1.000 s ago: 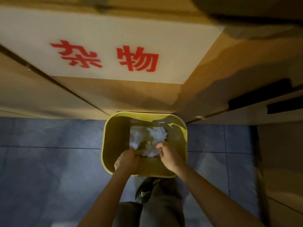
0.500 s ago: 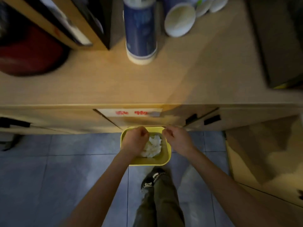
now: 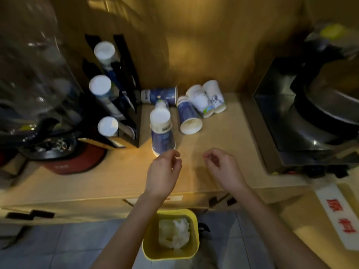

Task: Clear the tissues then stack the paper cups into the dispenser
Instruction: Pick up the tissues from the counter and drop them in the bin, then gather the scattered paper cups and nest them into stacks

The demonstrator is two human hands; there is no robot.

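Note:
Crumpled white tissues [image 3: 174, 234] lie inside a yellow bin [image 3: 153, 251] on the floor below the counter. On the wooden counter [image 3: 108, 177] an upside-down stack of blue paper cups [image 3: 162, 133] stands upright. Behind it several cups lie on their sides: a blue cup [image 3: 160, 95], another blue cup [image 3: 188, 118] and white cups [image 3: 208, 100]. A black cup dispenser [image 3: 124, 90] at the left holds three rows of cups. My left hand [image 3: 164, 174] hovers just in front of the upright stack, fingers loosely curled and holding nothing. My right hand [image 3: 223, 167] is beside it, also free of any object.
A large clear water bottle [image 3: 33, 70] and a red-based appliance [image 3: 77, 162] stand at the left. A steel machine [image 3: 310, 117] fills the counter's right side. Cabinet doors [image 3: 77, 208] with black handles sit below; a white label with red characters [image 3: 341, 216] is at the right.
My view has risen from the bin to the counter. Both hands left the tissues in the bin and lifted above the counter, near the upright cup stack.

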